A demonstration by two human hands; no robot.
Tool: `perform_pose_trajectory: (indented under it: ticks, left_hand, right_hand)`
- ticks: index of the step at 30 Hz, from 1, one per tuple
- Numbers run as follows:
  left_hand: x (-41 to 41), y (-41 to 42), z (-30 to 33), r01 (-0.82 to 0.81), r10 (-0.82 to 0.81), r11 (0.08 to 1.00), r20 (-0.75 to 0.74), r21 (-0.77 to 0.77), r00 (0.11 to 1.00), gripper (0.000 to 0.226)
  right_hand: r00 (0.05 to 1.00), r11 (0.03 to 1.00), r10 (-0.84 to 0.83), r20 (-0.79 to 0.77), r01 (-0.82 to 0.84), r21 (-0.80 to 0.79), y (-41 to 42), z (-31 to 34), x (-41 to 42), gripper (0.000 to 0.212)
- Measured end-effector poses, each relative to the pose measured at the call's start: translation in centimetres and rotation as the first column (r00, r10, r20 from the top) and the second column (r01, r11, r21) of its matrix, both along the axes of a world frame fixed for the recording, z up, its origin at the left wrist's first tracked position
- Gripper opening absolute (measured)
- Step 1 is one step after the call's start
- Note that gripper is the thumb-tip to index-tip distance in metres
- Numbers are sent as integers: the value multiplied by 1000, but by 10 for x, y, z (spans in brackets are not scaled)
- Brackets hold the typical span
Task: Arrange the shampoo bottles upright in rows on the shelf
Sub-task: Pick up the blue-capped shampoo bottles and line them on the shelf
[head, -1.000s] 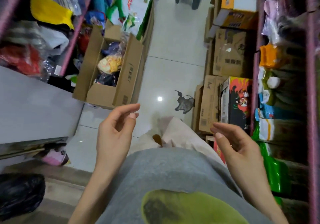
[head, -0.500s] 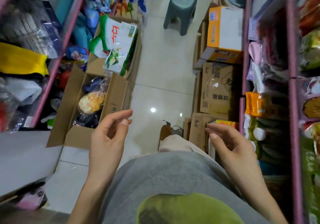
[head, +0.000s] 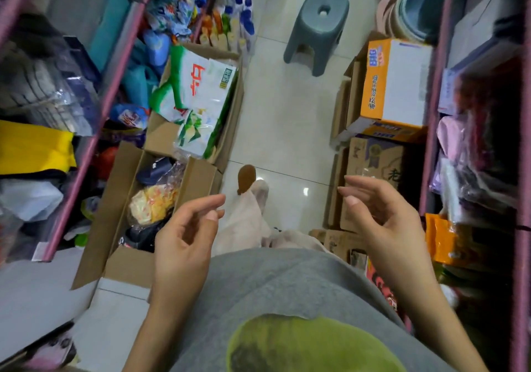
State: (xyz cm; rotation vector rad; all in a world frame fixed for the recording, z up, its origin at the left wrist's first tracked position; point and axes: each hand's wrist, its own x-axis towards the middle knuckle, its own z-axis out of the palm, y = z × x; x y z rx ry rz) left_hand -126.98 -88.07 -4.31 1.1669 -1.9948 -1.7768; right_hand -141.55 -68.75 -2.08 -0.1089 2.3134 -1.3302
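Note:
I am looking down a narrow shop aisle. My left hand (head: 186,239) hovers in front of my grey shirt, fingers loosely curled, holding nothing. My right hand (head: 382,219) is raised on the other side, also empty with relaxed fingers. Several upright bottles with blue and white caps (head: 241,18) stand at the far left, by the foot of the left shelf. I cannot tell whether they are shampoo. Both hands are far from them.
Pink-framed shelves (head: 94,130) packed with bagged goods line both sides. Open cardboard boxes (head: 120,199) with packets sit on the floor at left, stacked cartons (head: 388,84) at right. A grey plastic stool (head: 316,26) stands in the aisle ahead on white tiles.
The view has tilted up and forward along the aisle, bringing the stool and bottles into sight. Both hands stay raised and empty; one foot has stepped forward.

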Motion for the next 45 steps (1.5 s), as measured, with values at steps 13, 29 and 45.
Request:
perform_pose_trajectory:
  ticks: [13, 29, 45]
  left_hand:
    - [-183, -168, 9, 39, -39, 999, 21, 9, 999, 24]
    - [-408, -237, 3, 61, -62, 997, -17, -43, 998, 25]
    - [-585, -241, 12, -107, 101, 993, -106, -56, 989, 22]
  right_hand:
    - [994, 994, -106, 24, 107, -17, -139, -4, -131, 23]
    - [985, 985, -171, 26, 171, 8, -179, -8, -335, 22]
    - [993, 994, -60, -106, 50, -93, -227, 11, -577, 22]
